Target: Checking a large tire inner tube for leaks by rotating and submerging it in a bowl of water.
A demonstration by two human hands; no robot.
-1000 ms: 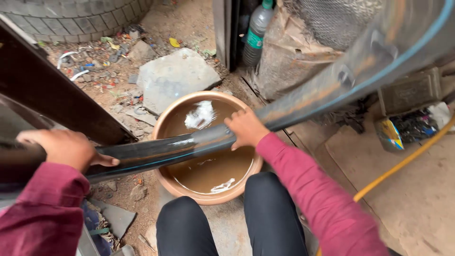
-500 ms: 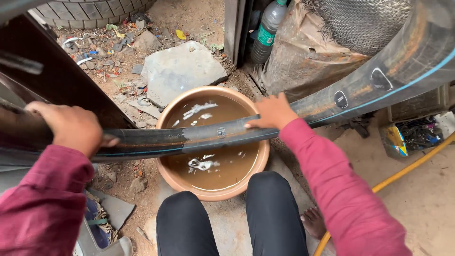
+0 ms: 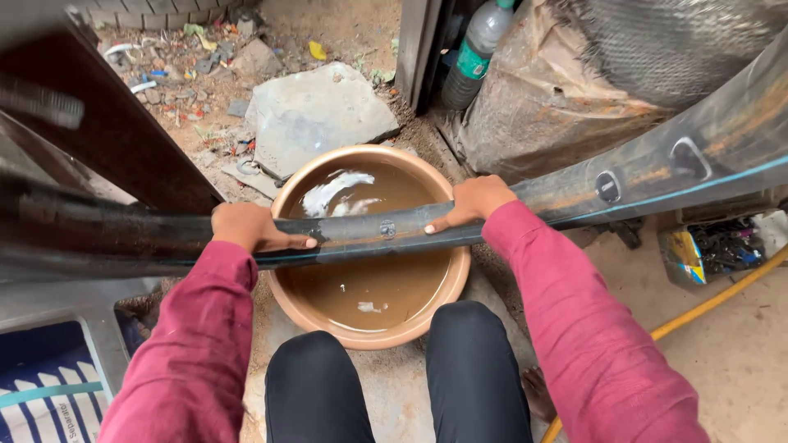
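This looks like a roadside tyre-repair workshop set on open ground. The floor is bare dirt littered with scraps and small debris, with a flat grey stone slab lying on it. A round tan basin of muddy brown water sits on the ground, and a long black rubber inner tube stretches across it, with round patches showing on its surface. The edge of a tyre shows at the top. A dusty plastic bottle stands beside a dark post, a box of small mixed parts rests at the right, and a yellow hose runs over the concrete.
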